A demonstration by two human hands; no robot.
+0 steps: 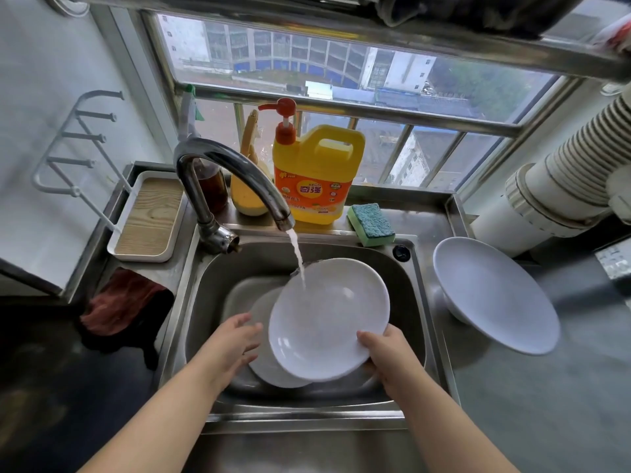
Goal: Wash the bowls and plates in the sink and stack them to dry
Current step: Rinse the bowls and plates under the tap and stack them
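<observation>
Right hand (386, 353) fingers grasp a glossy white plate (327, 319) tilted under running water; left hand (235, 339) fingers released.

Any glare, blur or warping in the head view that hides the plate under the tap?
Head view: wide-angle lens bends the window bars; daylight glints softly on the plate, rim still readable; water stream is motion-blurred; both hands sharp, right hand holding the plate.
</observation>
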